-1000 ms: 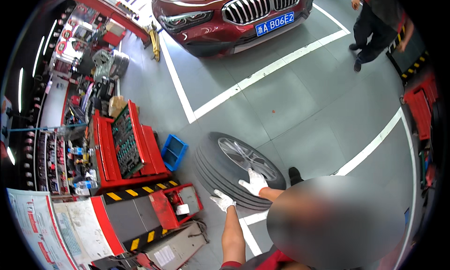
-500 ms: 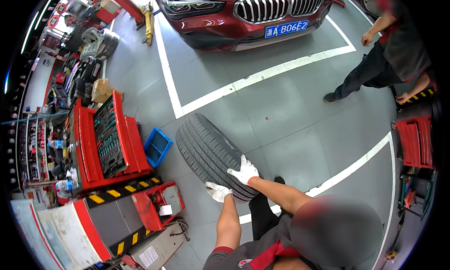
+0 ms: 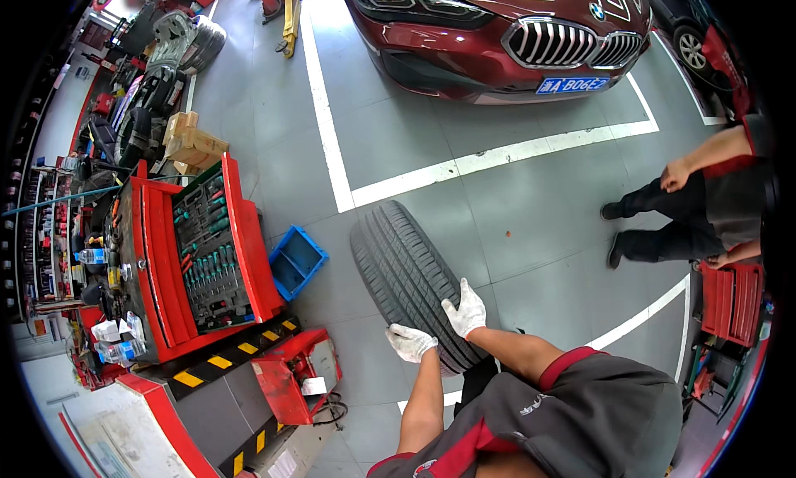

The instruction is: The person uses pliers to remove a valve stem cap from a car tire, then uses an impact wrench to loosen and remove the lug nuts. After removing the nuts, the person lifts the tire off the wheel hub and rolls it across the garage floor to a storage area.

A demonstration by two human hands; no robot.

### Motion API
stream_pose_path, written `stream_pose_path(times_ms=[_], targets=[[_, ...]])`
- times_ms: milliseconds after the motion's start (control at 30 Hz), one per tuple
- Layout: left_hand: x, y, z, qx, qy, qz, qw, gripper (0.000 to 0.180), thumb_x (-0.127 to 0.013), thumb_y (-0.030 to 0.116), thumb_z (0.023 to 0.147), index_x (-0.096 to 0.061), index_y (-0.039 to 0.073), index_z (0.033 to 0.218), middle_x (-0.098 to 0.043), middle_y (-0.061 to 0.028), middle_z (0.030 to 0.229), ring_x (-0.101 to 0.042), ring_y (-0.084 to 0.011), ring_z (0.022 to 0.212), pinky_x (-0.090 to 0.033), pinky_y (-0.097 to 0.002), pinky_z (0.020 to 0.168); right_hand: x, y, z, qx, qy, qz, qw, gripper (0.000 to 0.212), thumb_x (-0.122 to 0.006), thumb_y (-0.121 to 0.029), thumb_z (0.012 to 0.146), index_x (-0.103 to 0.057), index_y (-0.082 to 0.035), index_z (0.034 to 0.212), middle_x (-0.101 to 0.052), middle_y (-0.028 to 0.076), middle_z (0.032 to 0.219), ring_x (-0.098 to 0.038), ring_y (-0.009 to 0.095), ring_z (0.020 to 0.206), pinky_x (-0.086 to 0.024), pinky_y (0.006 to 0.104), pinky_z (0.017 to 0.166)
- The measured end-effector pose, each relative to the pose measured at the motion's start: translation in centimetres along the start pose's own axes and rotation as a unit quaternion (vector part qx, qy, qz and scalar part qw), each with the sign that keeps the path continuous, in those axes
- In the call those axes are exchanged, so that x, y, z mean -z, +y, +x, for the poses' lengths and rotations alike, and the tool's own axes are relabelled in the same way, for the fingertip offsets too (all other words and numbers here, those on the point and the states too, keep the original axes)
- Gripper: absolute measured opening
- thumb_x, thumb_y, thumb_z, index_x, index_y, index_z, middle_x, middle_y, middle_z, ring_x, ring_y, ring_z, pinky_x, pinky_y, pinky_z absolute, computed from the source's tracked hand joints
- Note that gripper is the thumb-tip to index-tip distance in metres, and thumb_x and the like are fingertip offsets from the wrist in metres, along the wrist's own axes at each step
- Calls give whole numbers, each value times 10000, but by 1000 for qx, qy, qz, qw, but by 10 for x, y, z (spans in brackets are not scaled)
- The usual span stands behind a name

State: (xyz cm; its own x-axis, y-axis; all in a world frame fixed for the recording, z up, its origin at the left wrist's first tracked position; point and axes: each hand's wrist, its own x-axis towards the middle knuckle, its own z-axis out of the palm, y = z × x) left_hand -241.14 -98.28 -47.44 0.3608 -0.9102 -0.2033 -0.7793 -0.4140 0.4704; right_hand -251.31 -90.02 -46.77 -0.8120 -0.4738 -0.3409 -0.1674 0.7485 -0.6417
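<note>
A black tyre [image 3: 406, 266] stands on its tread on the grey floor in front of me, leaning a little. Both my hands wear white gloves and touch its near end. My left hand [image 3: 412, 343] lies along the left side of the tread, its fingers stretched out. On the right edge of the tyre rests my right hand [image 3: 466, 310], fingers extended and thumb apart. Neither hand is wrapped round the tyre. The tyre's right sidewall is mostly turned out of sight, and my right forearm and clothing cover its lowest part.
Left of the tyre are a blue bin [image 3: 298, 262], a red tool cabinet [image 3: 157, 262] with an open drawer of hand tools, and a red box [image 3: 297, 374]. A dark red car [image 3: 464, 38] stands ahead. At right is another person [image 3: 721, 196] near a red cart [image 3: 731, 304].
The view has swung, so the car, cabinet and tyre appear farther right. My hands stay against the tyre. The other person's legs and arm have changed position.
</note>
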Motion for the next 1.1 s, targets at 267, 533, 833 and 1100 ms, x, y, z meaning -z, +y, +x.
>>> stream_pose_path(times_ms=[267,533,833,1100], targets=[[-18,116,97,-13,-40,38,998,650,-270,510,966,-542,-8,1249,-558,-214,1265,-527,-352,1171,-402,-424,993,-11,-110,107,-22,17,-23,999,798,-518,-513,869,-368,107,1348,-503,290,1283,-498,393,1191,-382,411,1027],[-40,249,208,-118,-150,53,980,744,-388,552,931,-273,36,1455,-379,-211,1440,-436,-376,1270,-347,-428,1063,-84,-250,338,-122,-92,-47,987,819,-488,-597,851,-427,81,1306,-549,262,1234,-546,374,1149,-429,442,973],[-77,284,226,-84,-75,-8,994,753,-440,495,935,-250,-21,1449,-313,-217,1480,-302,-337,1370,-240,-377,1131,-82,-273,478,-89,-259,208,939,838,-347,-647,900,-275,-25,1457,-346,220,1462,-337,359,1353,-255,361,1118],[-116,342,258,-23,-71,-94,993,733,-431,475,928,-278,-37,1430,-335,-236,1461,-327,-364,1348,-261,-387,1119,-92,-205,447,-84,-174,220,956,661,-231,-509,993,-431,-3,1368,-471,214,1365,-412,345,1296,-306,342,1081]])
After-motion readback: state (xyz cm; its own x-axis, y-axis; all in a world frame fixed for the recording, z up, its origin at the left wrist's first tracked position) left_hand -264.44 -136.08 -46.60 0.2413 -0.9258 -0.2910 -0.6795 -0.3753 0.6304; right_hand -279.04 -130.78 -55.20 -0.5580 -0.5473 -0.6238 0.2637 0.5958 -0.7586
